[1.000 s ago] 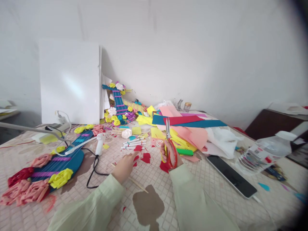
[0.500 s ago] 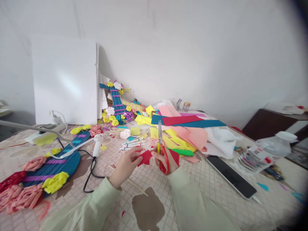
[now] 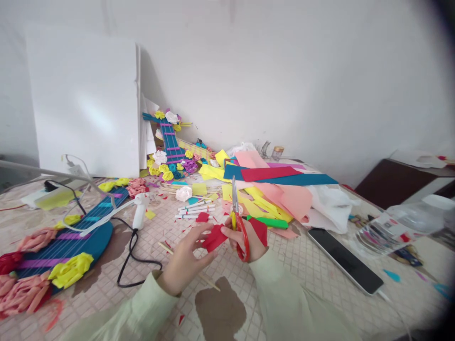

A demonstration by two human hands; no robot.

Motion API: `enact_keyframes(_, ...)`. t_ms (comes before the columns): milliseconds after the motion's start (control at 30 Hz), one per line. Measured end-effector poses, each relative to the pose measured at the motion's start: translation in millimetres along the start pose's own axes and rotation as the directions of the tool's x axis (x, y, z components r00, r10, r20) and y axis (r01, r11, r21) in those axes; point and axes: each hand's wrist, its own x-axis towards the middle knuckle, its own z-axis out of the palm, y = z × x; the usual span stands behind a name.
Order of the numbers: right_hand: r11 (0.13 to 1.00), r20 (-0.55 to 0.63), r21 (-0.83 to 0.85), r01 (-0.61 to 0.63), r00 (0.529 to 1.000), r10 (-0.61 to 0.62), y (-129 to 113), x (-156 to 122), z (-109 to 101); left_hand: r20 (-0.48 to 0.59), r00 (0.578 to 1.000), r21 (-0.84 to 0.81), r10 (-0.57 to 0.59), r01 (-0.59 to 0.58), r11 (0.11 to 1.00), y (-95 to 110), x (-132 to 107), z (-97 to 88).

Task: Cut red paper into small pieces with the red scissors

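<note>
Red-and-yellow-handled scissors [image 3: 241, 237] sit in my right hand [image 3: 247, 234], blades pointing up and away. My right thumb and fingertips also pinch a small piece of red crepe paper [image 3: 214, 238]. Another red piece [image 3: 260, 230] shows behind that hand at the right. My left hand [image 3: 188, 258] is just left of the pinched piece, its thumb spread away from the fingers. Its fingertips are at the paper's left edge, partly hidden. A loose red scrap [image 3: 202, 217] lies by the white markers [image 3: 195, 209], beyond my hands.
Left are a paper-flower-decorated blue guitar shape [image 3: 95, 237] and a white glue gun [image 3: 141, 210] with black cord. Crepe sheets [image 3: 295, 201] and a green marker [image 3: 270, 222] lie ahead. A phone [image 3: 346, 260] and water bottle [image 3: 401, 225] are right. A wooden stick [image 3: 209, 282] lies below my hands.
My left thumb has opened away from its fingers, and the red piece is now pinched by my right hand. A red scrap has appeared beside the markers. The view has shifted slightly.
</note>
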Motion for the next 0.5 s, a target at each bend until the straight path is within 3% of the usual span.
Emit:
enact_keyframes(200,1.000,0.029,0.026,-0.009,1.000,0.008,-1.1,-3.3,3.6,0.007,0.989,-0.226,-0.150,0.148,0.963,6.5,0.1,2.0)
enact_keyframes(333,0.998,0.085,0.064,0.000,0.996,-0.005,4.0,-2.9,2.3,-0.014,0.972,-0.250,-0.233,0.222,0.942,7.8,2.0,2.5)
enact_keyframes(500,0.999,0.072,0.045,0.008,0.997,-0.011,4.3,-3.2,1.6,-0.109,0.936,-0.254,-0.336,0.300,0.919,4.1,3.5,1.0)
